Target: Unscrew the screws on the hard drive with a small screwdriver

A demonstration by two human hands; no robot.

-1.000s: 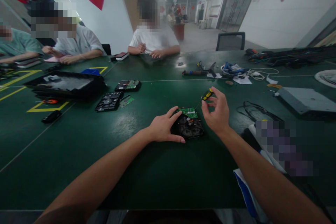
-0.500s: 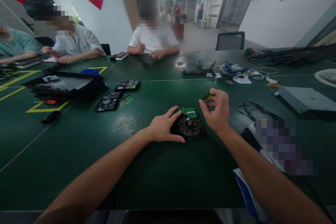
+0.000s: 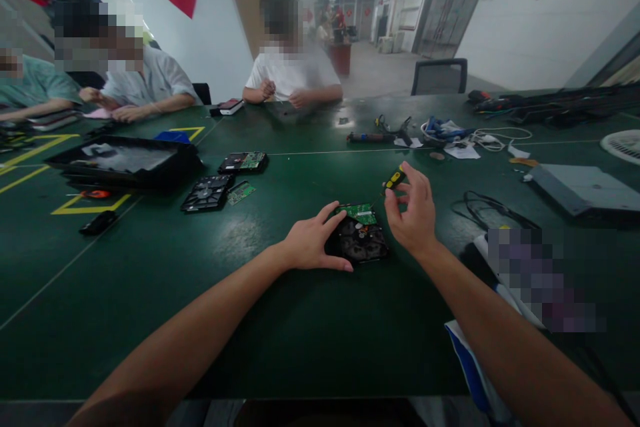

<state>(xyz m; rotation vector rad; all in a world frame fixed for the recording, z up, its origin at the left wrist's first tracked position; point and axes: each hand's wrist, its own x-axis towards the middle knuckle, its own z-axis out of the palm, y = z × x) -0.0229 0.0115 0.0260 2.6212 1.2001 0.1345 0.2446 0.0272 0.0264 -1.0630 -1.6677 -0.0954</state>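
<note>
A hard drive (image 3: 364, 244) with a green circuit board (image 3: 362, 213) on its far part lies on the table before me. My left hand (image 3: 319, 239) grips its left side, fingers along the far edge and thumb near the front edge. My right hand (image 3: 413, 210) is closed round a yellow and black screwdriver (image 3: 395, 178), just right of the drive's far corner. The screwdriver leans, its handle up and to the right. Its tip is too small to make out, so I cannot tell whether it touches the drive.
Two more hard drives (image 3: 207, 193) and a loose circuit board (image 3: 241, 193) lie left of centre, by a black tray (image 3: 125, 163). On the right are a black cable (image 3: 487, 210) and a grey metal box (image 3: 587, 190). Several people sit across the table.
The screwdriver's handle has turned in my right fingers and shows more of its yellow side. My right hand has shifted slightly; my left hand and the drive stay put.
</note>
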